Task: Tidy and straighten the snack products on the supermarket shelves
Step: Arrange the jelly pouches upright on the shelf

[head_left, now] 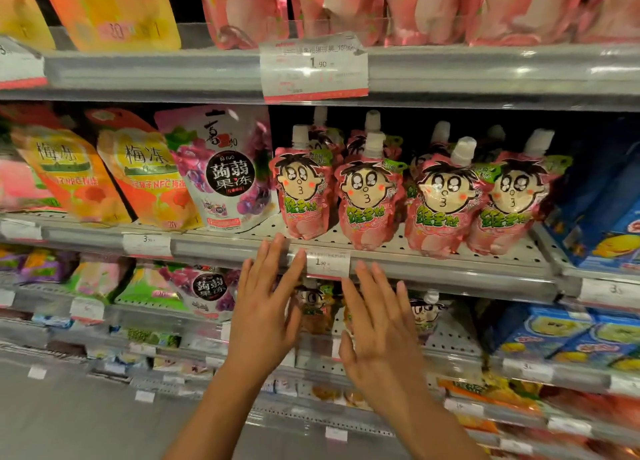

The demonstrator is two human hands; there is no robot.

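Both your hands are raised flat in front of the grey metal shelf edge [450, 276], fingers straight and holding nothing: your left hand [265, 304] just left of the white price tag [328, 263], your right hand [377, 324] just below it. Above them, on the perforated middle shelf, stand the pink soft-plastic spouted jelly pouches with a cartoon face [367, 196], four across the front, leaning unevenly, with more behind. You'll likely find them light, squashy and a little slick, so take each by the stiff white cap or by both sides of the body. Further rows fade into shadow, and your hands cover some pouches on the shelf below.
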